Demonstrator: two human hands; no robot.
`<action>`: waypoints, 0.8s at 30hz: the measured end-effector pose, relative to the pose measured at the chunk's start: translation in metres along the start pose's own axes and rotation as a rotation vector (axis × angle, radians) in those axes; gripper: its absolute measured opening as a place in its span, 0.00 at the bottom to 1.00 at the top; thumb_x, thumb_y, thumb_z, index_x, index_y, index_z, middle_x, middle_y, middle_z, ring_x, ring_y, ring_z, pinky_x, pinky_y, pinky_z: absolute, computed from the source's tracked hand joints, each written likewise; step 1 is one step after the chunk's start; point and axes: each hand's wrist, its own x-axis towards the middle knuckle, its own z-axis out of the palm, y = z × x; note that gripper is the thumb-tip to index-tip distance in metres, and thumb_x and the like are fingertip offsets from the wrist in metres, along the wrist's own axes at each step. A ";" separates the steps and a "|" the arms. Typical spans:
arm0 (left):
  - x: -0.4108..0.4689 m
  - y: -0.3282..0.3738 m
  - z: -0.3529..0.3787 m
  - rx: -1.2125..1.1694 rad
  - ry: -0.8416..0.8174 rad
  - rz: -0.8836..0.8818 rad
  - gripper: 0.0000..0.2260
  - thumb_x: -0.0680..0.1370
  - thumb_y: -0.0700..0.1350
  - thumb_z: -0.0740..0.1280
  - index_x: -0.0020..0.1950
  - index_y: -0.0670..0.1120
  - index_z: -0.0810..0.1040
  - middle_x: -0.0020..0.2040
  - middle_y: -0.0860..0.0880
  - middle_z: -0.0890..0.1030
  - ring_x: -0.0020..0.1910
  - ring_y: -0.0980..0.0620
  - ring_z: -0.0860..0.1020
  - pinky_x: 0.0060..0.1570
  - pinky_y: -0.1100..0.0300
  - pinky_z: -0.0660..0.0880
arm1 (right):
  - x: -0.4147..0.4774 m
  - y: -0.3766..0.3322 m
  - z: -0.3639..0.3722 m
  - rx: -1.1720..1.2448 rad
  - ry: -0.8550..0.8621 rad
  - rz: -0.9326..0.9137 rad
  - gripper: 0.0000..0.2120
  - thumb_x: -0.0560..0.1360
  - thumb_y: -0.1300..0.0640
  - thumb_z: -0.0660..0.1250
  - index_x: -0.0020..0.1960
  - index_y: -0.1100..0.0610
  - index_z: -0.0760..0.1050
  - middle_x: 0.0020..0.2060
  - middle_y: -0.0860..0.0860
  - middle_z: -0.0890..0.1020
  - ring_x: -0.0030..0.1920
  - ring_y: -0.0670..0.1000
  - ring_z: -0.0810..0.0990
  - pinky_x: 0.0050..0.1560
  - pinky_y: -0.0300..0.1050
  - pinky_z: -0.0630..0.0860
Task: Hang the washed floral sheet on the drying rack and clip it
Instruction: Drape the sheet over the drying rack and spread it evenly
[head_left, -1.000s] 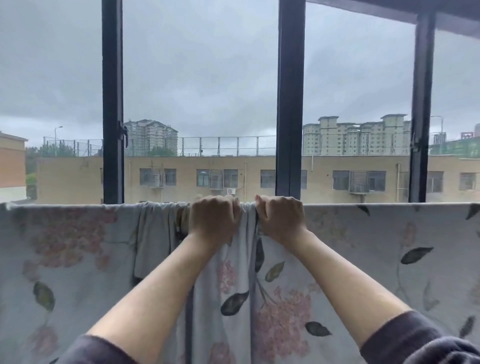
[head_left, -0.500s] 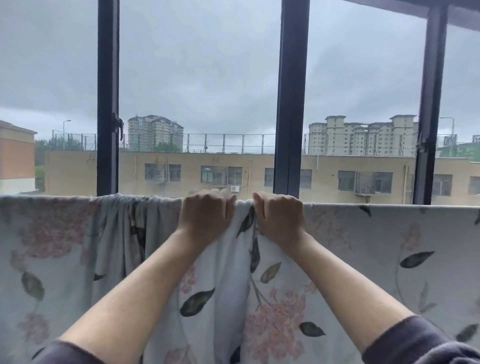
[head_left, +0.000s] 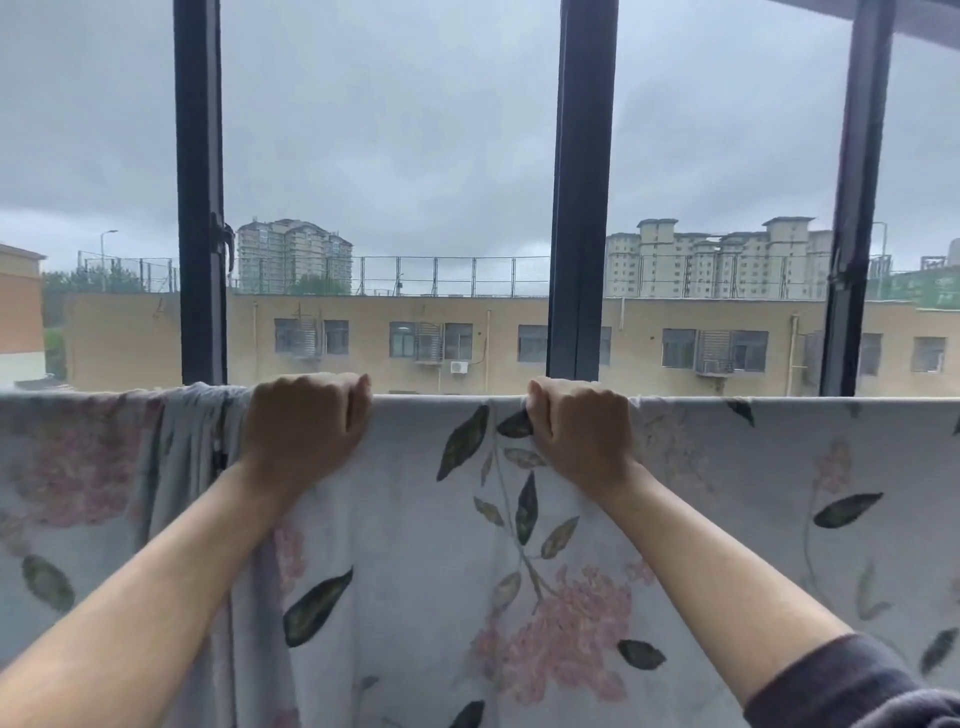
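The sheet (head_left: 415, 519) hangs draped in front of the window frame (head_left: 579, 208), and what carries it is hidden under the cloth. The left hand (head_left: 306, 421) and right hand (head_left: 582, 426) each clamp its top fold with curled fingers, set apart from each other. The stretch between them lies flat, while left of the left hand the cloth bunches in folds

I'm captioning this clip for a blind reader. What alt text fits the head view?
The left hand and right hand grip the top fold of a floral sheet hanging across the whole view, smooth between them and bunched just left of the left hand. Behind it are dark window bars, a low tan building and grey sky.
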 end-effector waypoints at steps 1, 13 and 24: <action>0.000 0.001 0.001 -0.001 0.021 0.007 0.23 0.78 0.50 0.53 0.25 0.46 0.72 0.19 0.50 0.67 0.19 0.53 0.60 0.26 0.67 0.57 | 0.000 0.001 -0.001 -0.021 0.006 0.004 0.21 0.79 0.52 0.52 0.29 0.54 0.70 0.22 0.45 0.66 0.20 0.47 0.66 0.26 0.34 0.58; 0.000 0.009 -0.004 -0.104 -0.007 -0.106 0.22 0.77 0.48 0.53 0.25 0.45 0.71 0.20 0.47 0.71 0.18 0.48 0.70 0.26 0.62 0.68 | 0.014 -0.043 0.003 -0.034 -0.053 0.028 0.23 0.78 0.51 0.52 0.28 0.54 0.74 0.21 0.44 0.63 0.19 0.47 0.62 0.26 0.31 0.48; -0.011 -0.045 -0.019 -0.013 -0.092 0.021 0.21 0.77 0.50 0.53 0.27 0.46 0.73 0.21 0.49 0.72 0.19 0.47 0.71 0.26 0.64 0.62 | 0.020 -0.082 0.013 -0.035 -0.085 0.076 0.26 0.79 0.49 0.51 0.27 0.53 0.74 0.18 0.46 0.70 0.19 0.49 0.66 0.24 0.36 0.64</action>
